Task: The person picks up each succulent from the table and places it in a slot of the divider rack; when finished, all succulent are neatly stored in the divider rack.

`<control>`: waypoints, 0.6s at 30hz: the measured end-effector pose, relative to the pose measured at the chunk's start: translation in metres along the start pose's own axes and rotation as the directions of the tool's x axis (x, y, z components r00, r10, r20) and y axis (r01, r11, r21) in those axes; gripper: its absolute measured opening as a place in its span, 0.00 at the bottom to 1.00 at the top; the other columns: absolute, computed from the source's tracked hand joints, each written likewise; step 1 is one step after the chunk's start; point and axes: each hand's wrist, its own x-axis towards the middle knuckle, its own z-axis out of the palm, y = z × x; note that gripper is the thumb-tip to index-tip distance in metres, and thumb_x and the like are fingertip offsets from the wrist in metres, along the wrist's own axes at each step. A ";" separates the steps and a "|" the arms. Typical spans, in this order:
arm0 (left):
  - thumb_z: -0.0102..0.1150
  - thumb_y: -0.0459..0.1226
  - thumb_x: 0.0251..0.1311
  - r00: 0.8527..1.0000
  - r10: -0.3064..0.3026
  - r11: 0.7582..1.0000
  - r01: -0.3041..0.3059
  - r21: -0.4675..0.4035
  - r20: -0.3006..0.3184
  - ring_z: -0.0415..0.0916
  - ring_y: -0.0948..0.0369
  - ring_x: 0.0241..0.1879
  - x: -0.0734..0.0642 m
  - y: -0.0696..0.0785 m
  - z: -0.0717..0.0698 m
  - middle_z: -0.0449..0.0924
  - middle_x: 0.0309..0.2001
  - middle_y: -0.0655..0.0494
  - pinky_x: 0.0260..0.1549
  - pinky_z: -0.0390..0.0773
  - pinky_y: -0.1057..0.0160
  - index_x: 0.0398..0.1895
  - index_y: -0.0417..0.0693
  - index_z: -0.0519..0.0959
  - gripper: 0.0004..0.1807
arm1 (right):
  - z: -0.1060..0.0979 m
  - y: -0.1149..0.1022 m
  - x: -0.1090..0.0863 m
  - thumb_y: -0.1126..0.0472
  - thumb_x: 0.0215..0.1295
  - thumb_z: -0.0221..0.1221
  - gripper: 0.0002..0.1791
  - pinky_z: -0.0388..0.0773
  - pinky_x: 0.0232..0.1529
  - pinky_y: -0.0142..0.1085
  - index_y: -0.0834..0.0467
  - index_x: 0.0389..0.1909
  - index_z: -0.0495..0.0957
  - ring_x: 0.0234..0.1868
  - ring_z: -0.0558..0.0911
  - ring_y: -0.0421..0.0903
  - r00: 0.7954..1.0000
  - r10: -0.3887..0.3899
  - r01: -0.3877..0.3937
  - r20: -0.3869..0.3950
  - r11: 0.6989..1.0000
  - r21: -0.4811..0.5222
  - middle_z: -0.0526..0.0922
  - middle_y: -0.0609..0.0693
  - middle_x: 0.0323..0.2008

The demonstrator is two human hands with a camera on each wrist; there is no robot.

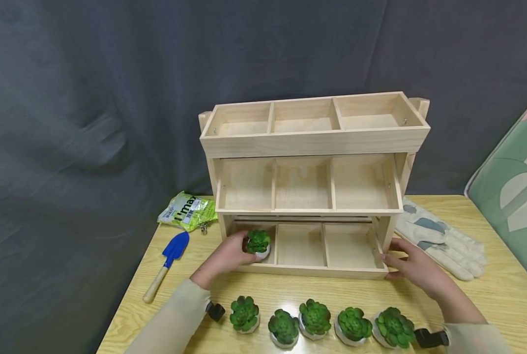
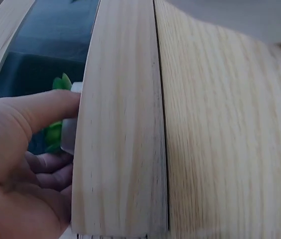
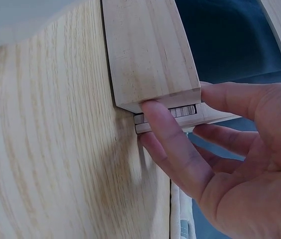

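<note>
Five potted succulents (image 1: 315, 318) stand in a loose row in front of the wooden rack (image 1: 314, 143), most toward its right half. Between them and the rack runs a strip of tabletop (image 1: 290, 290), with room for a hand to pass.

At the rack's lower left compartment, the left hand (image 1: 234, 253) has its fingers clamped on a held succulent (image 1: 258, 241), thumb and fingers on opposite sides of the white pot. Whether the pot bears on the compartment floor I cannot tell. It should be light and stiff, perhaps smooth enough to slip; the green leaves look bendable, so the pot walls are the better hold. At the rack's lower right corner, the right hand (image 1: 418, 268) has its fingers pinched around the end of the bottom tier (image 1: 307, 270).

That tier's raised front lip and dividers are the edges to watch, and the middle tier's overhang limits height; the two compartments right of the held plant leave sideways room. A blue trowel (image 1: 175, 248) lies left of the rack, pale gloves (image 1: 440, 238) to its right, a green-and-white bag (image 1: 187, 211) beside its left leg. Behind the rack hangs a dark curtain (image 1: 263, 49).
</note>
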 end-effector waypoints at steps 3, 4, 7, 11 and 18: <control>0.79 0.38 0.58 1.000 -0.003 1.000 0.003 0.023 -0.014 0.82 0.45 0.63 0.001 0.003 0.003 0.83 0.64 0.41 0.64 0.82 0.42 0.72 0.41 0.74 0.39 | -0.001 0.000 0.000 0.58 0.85 0.52 0.37 0.92 0.46 0.43 0.75 0.81 0.50 0.65 0.79 0.74 1.000 0.007 -0.007 -0.002 1.000 -0.001 0.62 0.81 0.73; 0.79 0.38 0.58 1.000 -0.008 1.000 0.008 0.027 -0.020 0.81 0.43 0.65 0.002 0.003 0.004 0.82 0.65 0.40 0.66 0.81 0.41 0.73 0.41 0.73 0.40 | -0.001 0.000 -0.001 0.58 0.85 0.52 0.37 0.92 0.46 0.43 0.75 0.81 0.50 0.65 0.79 0.74 1.000 0.010 -0.010 -0.002 1.000 0.000 0.62 0.81 0.73; 0.80 0.38 0.57 0.999 -0.021 0.999 0.023 0.042 -0.035 0.79 0.42 0.67 0.003 0.005 0.006 0.80 0.68 0.38 0.67 0.79 0.39 0.76 0.41 0.71 0.43 | 0.000 0.000 0.000 0.58 0.85 0.52 0.37 0.92 0.47 0.42 0.75 0.81 0.50 0.66 0.79 0.74 1.000 0.019 -0.019 -0.005 1.000 -0.001 0.61 0.81 0.74; 0.80 0.37 0.56 0.999 -0.025 0.998 0.027 0.051 -0.041 0.80 0.42 0.66 0.005 0.006 0.007 0.80 0.67 0.39 0.66 0.80 0.39 0.76 0.42 0.72 0.43 | 0.001 0.000 0.000 0.58 0.86 0.52 0.37 0.92 0.47 0.42 0.75 0.81 0.50 0.66 0.79 0.73 1.000 0.021 -0.021 -0.007 1.000 -0.002 0.60 0.81 0.74; 0.81 0.36 0.55 0.999 -0.027 0.998 0.030 0.060 -0.044 0.80 0.43 0.64 0.006 0.005 0.009 0.81 0.65 0.40 0.64 0.81 0.40 0.75 0.43 0.73 0.43 | 0.000 0.001 0.001 0.58 0.86 0.51 0.36 0.92 0.47 0.42 0.75 0.81 0.50 0.66 0.78 0.74 1.000 0.024 -0.024 -0.006 1.000 -0.002 0.60 0.81 0.75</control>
